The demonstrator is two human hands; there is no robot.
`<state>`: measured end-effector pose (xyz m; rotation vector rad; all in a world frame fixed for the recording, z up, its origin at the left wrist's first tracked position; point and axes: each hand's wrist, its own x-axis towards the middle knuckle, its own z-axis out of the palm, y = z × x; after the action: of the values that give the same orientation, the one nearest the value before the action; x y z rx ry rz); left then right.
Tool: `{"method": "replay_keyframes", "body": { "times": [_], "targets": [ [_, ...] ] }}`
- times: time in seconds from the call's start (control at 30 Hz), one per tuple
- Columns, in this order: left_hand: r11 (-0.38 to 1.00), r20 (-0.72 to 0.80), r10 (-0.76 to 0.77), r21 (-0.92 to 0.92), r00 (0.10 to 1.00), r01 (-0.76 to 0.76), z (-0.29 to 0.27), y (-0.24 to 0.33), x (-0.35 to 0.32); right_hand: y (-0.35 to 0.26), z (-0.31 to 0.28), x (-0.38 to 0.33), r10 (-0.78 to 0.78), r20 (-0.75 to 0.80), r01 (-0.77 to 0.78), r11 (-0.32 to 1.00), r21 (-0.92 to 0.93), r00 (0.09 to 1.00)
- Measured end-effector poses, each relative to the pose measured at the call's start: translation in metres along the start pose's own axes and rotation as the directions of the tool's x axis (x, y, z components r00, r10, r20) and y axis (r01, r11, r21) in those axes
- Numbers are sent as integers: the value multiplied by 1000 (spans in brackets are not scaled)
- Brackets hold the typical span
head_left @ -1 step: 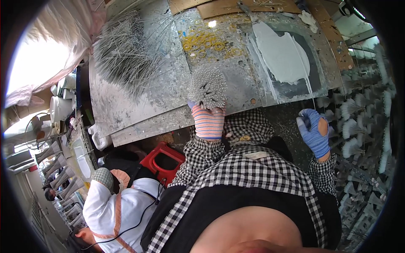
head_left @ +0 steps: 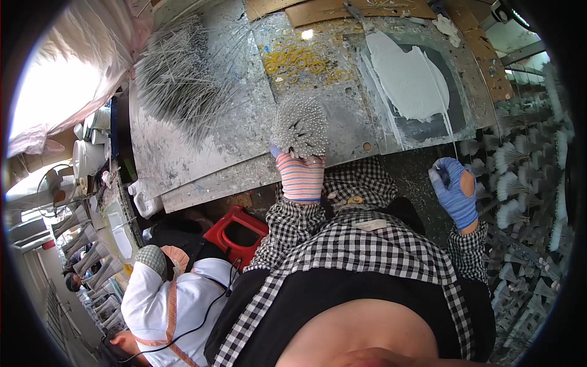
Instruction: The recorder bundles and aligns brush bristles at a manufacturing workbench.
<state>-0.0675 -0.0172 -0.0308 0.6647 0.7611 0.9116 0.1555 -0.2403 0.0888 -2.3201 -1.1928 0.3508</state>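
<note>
The left hand (head_left: pixel 301 174), striped-gloved, closes round a bundle of thin grey strands (head_left: pixel 301 125) at the six-o'clock edge of the surface (head_left: pixel 235 131). From the bundle, loose strands (head_left: pixel 177 85) lie at ten o'clock, yellow rings (head_left: pixel 293 61) at twelve, white paste (head_left: pixel 406 76) at two. The blue-gloved right hand (head_left: pixel 454 191) curls at four o'clock, off the surface; whether it holds anything, I cannot tell.

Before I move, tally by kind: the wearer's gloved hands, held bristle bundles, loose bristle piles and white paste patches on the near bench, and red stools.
Left hand and right hand, gloved: 2
Bristle bundle, held: 1
Loose bristle pile: 1
White paste patch: 1
Red stool: 1
Total: 6
</note>
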Motion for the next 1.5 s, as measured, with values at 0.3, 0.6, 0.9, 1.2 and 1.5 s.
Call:
{"method": "replay_keyframes", "body": {
  "times": [0.3, 0.6, 0.9, 1.2, 1.5],
  "targets": [
    [914, -267, -146, -404, 953, 27, 22, 28, 12, 3, 8, 6, -28, 62, 28, 1000, 2, 998],
    [238, 666, 553, 450, 501, -861, 41, 68, 9, -61, 79, 43, -290, 620, -423, 520, 742, 730],
    [196, 674, 364, 619, 642, -761, 4, 74, -63, -74, 107, 75, -225, 736, -662, 327, 674, 638],
    [664, 830, -26, 431, 557, -612, 14, 4, -18, -50, 142, 18, -353, 532, 7, 837, 547, 769],
    [916, 746, -400, 339, 533, 213, -27, -114, -49, 48, 193, -37, -358, 523, 126, 896, 426, 773]
  ]
}}
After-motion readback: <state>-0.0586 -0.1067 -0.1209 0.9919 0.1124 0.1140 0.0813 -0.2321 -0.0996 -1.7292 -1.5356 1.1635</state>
